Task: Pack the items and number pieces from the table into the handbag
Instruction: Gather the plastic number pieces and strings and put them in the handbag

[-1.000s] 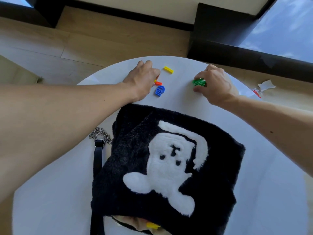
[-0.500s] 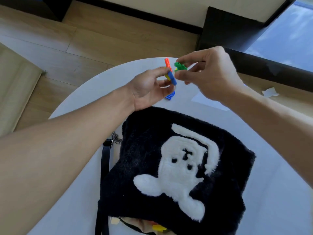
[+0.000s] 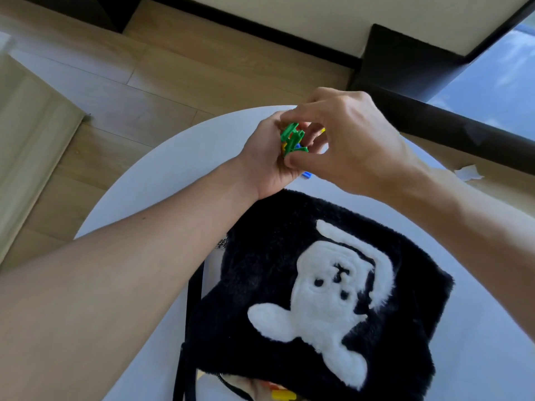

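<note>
A black furry handbag (image 3: 289,250) with a white animal figure lies on the round white table (image 3: 150,183). Its mouth faces me at the bottom edge, where a yellow piece (image 3: 282,395) shows inside. Above the table's far part both hands meet. My left hand (image 3: 266,163) cups a bunch of plastic number pieces (image 3: 291,138), green on top with yellow and blue beneath. My right hand (image 3: 341,140) pinches the same bunch from the right with thumb and fingers. A blue piece (image 3: 306,175) peeks out on the table under my hands.
The bag's black strap (image 3: 192,290) and a bit of chain (image 3: 222,243) lie to the left of the bag. Wooden floor surrounds the table, with a dark window frame (image 3: 434,123) at the back right and a scrap of white paper (image 3: 469,172) on the floor.
A second ago both hands were down on the table gathering pieces. They lifted and came together, and the green pieces from my right hand now sit in my left palm with the others.
</note>
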Action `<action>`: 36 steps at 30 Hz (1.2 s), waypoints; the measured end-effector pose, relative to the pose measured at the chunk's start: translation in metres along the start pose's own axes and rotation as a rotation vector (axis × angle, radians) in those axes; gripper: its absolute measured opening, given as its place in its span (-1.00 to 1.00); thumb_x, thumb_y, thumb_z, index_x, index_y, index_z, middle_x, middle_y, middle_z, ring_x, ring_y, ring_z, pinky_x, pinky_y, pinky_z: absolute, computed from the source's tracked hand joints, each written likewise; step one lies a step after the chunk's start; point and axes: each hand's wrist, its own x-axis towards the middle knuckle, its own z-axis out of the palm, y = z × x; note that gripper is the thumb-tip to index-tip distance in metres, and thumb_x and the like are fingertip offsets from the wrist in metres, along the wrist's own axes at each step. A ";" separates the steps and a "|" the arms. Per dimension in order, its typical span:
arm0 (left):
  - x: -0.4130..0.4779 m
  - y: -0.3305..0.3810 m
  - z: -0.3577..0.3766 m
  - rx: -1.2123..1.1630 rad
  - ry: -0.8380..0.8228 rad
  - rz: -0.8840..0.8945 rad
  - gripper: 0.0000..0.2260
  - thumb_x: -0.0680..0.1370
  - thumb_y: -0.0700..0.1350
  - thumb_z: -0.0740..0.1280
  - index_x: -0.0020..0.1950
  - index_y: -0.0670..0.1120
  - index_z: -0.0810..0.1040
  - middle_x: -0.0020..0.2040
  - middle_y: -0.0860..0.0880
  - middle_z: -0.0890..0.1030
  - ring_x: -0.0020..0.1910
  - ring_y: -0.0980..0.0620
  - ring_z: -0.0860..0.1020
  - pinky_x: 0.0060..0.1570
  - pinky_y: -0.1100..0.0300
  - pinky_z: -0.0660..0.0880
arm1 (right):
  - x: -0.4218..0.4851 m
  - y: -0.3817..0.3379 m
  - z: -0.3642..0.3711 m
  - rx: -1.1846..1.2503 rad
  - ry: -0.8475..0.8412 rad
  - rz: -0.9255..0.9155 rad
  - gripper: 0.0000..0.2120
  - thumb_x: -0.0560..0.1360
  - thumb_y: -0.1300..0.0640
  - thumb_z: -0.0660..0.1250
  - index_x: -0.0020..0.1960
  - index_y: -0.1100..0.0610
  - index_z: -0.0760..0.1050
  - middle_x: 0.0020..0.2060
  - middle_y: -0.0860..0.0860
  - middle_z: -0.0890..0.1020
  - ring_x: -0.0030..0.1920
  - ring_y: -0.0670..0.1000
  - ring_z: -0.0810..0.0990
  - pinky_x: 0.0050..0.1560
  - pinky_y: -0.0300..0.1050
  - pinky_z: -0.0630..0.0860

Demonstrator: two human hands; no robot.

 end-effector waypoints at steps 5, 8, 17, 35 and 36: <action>-0.005 0.006 -0.012 -0.080 0.051 -0.038 -0.67 0.62 -0.16 0.05 -0.25 -0.17 0.50 -0.35 -0.07 0.48 -0.39 0.06 0.43 -0.55 0.35 0.27 | 0.002 0.013 0.010 0.207 0.423 0.022 -0.79 0.48 0.14 0.32 0.04 0.14 0.67 -0.15 -0.06 0.64 -0.25 -0.11 0.60 -0.20 -0.28 0.52; -0.008 0.010 -0.020 -0.112 0.121 -0.046 -0.70 0.61 -0.13 0.07 -0.22 -0.16 0.50 -0.25 -0.10 0.48 -0.33 0.03 0.45 -0.60 0.35 0.31 | 0.008 0.052 0.033 0.131 0.345 0.259 -0.83 0.49 0.10 0.37 0.04 0.11 0.64 -0.13 -0.03 0.62 -0.19 -0.02 0.59 -0.08 -0.03 0.59; -0.017 0.020 -0.037 -0.124 0.215 0.032 -0.64 0.64 -0.08 0.07 -0.23 -0.17 0.52 -0.29 -0.11 0.51 -0.35 0.03 0.48 -0.55 0.34 0.34 | -0.001 0.075 0.092 -0.046 -0.128 0.185 -0.76 0.46 0.02 0.45 0.09 0.07 0.57 0.01 0.02 0.48 -0.08 0.11 0.55 -0.02 0.04 0.52; -0.073 0.027 -0.075 -0.018 0.247 0.003 -0.70 0.61 -0.15 0.10 -0.21 -0.19 0.54 -0.31 -0.09 0.50 -0.39 0.04 0.48 -0.56 0.31 0.37 | 0.036 0.093 0.090 -0.187 0.127 0.609 -0.86 0.56 0.18 0.35 0.04 0.24 0.60 0.02 0.21 0.54 -0.06 0.15 0.44 -0.07 -0.01 0.41; -0.079 0.027 -0.075 -0.008 0.252 -0.001 -0.70 0.61 -0.15 0.10 -0.20 -0.19 0.55 -0.30 -0.09 0.50 -0.39 0.03 0.48 -0.56 0.31 0.37 | 0.032 0.086 0.086 -0.146 0.141 0.633 -0.85 0.57 0.17 0.35 0.05 0.23 0.61 0.02 0.20 0.54 -0.03 0.17 0.45 -0.04 0.02 0.45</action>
